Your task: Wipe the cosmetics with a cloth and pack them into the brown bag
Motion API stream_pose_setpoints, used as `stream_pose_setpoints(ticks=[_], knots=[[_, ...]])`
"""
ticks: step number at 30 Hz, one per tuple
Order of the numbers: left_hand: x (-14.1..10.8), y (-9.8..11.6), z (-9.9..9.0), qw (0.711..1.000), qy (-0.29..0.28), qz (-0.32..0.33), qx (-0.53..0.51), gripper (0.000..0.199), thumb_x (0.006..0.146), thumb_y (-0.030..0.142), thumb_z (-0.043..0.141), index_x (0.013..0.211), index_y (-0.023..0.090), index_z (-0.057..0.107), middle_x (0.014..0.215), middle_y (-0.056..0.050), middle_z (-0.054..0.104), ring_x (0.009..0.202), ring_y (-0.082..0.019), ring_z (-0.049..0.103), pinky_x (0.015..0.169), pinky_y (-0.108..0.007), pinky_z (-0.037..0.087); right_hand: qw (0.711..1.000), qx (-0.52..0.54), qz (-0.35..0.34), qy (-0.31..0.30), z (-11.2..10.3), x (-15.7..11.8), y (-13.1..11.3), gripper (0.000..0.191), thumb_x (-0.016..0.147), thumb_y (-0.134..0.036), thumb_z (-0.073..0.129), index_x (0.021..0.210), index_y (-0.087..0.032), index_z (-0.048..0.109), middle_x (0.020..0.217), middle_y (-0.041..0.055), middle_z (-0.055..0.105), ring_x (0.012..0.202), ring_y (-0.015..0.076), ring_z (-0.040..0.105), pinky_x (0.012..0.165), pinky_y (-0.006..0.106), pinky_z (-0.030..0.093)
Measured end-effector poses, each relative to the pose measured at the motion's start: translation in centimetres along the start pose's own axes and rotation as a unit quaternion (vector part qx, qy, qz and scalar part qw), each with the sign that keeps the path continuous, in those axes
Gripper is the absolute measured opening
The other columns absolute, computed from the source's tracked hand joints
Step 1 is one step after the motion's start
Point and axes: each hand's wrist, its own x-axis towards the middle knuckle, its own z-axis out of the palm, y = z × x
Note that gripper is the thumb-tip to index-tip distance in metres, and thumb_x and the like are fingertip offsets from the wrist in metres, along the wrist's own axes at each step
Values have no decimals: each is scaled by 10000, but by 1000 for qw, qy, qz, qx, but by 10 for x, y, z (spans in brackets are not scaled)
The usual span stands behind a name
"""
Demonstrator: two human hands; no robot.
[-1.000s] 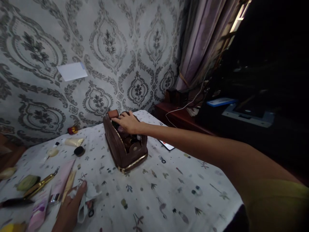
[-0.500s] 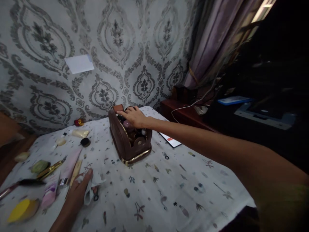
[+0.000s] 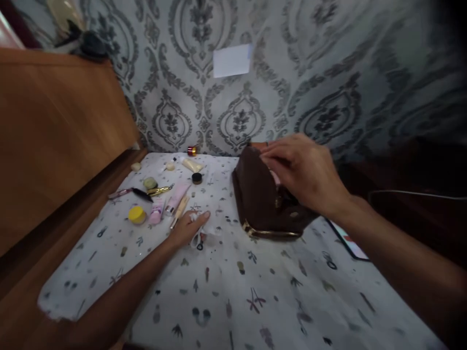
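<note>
A dark brown bag (image 3: pixel 255 194) with a gold zip stands open on the patterned white cloth (image 3: pixel 219 301). Over its opening is my right hand (image 3: pixel 304 170), fingers bent and pressed together at the rim; whatever they may hold is hidden. My left hand (image 3: pixel 188 228) rests on the cloth, closed on a crumpled white tissue (image 3: pixel 199 236). Just beyond it lie a beige stick (image 3: pixel 179 212), a large pink tube (image 3: pixel 178 197) and a small pink tube (image 3: pixel 156 211). A yellow-lidded jar (image 3: pixel 136 214) sits further left.
Near the wall are a cream tube (image 3: pixel 192 165), a black-lidded jar (image 3: pixel 197 178) and a red-gold cap (image 3: pixel 191 150). A wooden panel (image 3: pixel 65 131) borders the left side. A phone or tablet (image 3: pixel 350 242) lies right of the bag.
The view has swung left, bringing the wooden panel in. My right hand's fingers have drawn together at the bag's rim. My left hand still has the tissue.
</note>
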Motion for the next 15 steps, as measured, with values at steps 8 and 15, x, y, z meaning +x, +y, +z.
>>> stream_pose_setpoints(ticks=[8,15], knots=[[3,-7,-8,996,41,76,-31,537,799,668,553,594,172,539,532,25,530,511,-118,510,486,-232,388,955,292,44,16,82,-38,-113,245,907,-235,584,669,-226,531,755,27,660,769,198,636,719,341,499],[16,-13,-23,982,149,116,-21,293,833,471,552,786,182,543,694,19,550,644,-143,535,582,-251,433,855,424,296,36,158,-64,-123,182,877,-373,553,816,-218,625,920,60,673,890,232,605,823,392,477]])
